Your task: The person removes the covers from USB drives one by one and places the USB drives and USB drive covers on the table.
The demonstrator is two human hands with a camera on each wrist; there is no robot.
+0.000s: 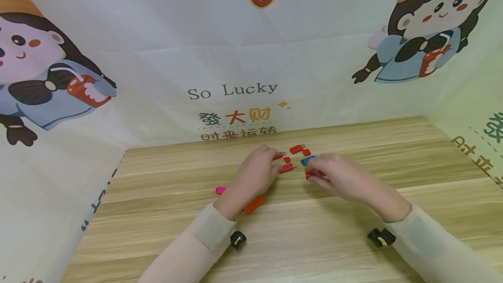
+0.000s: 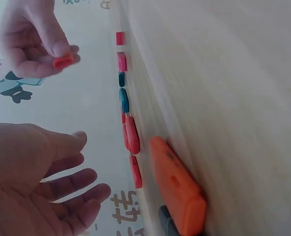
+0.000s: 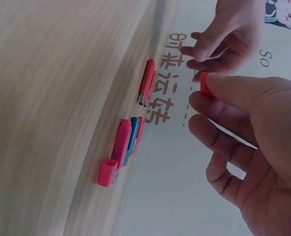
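Several small USB sticks lie on the wooden table [image 1: 353, 195]. My right hand [image 1: 312, 173] pinches a small red cap [image 1: 309, 175] between thumb and forefinger, just above the table; the cap also shows in the wrist views [image 3: 205, 83] [image 2: 63, 61]. My left hand [image 1: 275, 165] hovers with relaxed, spread fingers [image 2: 72, 191] and holds nothing. Its fingertips are close to a red stick [image 1: 286, 168]. A blue stick [image 1: 308, 160] lies just behind the right hand. Another red stick [image 1: 296, 148] with a loose red cap [image 1: 306, 152] lies farther back.
An orange stick [image 1: 254, 205] lies under my left wrist, large in the left wrist view [image 2: 177, 189]. A pink piece [image 1: 220, 190] sits to its left. A printed cloth backdrop [image 1: 235, 91] walls the table at the back and both sides.
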